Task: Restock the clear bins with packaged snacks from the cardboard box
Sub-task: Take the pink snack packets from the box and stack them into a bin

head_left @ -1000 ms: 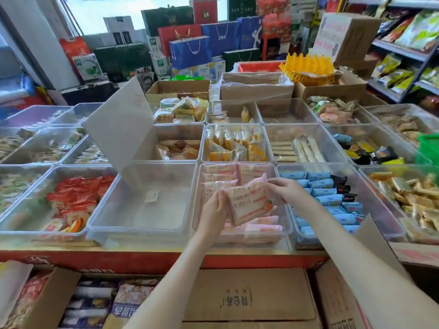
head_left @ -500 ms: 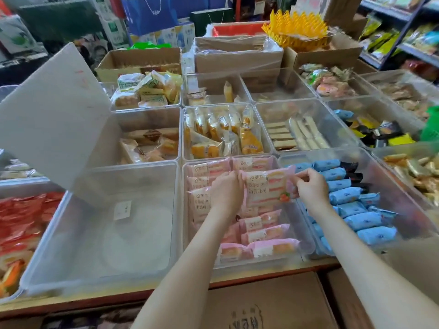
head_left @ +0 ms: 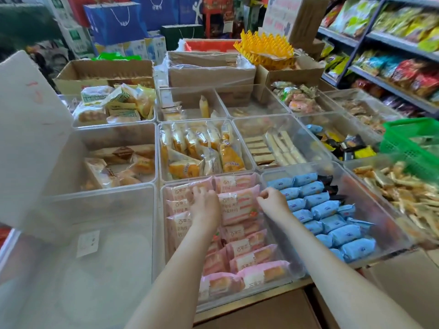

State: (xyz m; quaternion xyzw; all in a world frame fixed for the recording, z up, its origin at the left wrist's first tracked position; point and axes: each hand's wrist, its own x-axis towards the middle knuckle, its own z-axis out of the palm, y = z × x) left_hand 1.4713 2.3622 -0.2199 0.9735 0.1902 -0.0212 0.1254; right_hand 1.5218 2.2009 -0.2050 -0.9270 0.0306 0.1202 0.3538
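Right hand (head_left: 273,201) pinches the pink cake packet (head_left: 237,205) by its end, in the packed clear bin (head_left: 163,233). Left hand (head_left: 205,205) is blurred, so I cannot tell its grip. Tight rows: the packet may ride up and sit crooked.

Pink packet (head_left: 237,205) lowered flat into bin (head_left: 237,299).

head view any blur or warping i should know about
Head view: the wide-angle lens bows the shelves at right; the green basket is smeared by motion blur; the pink packs at centre are legible; light is soft, no hard shadows.
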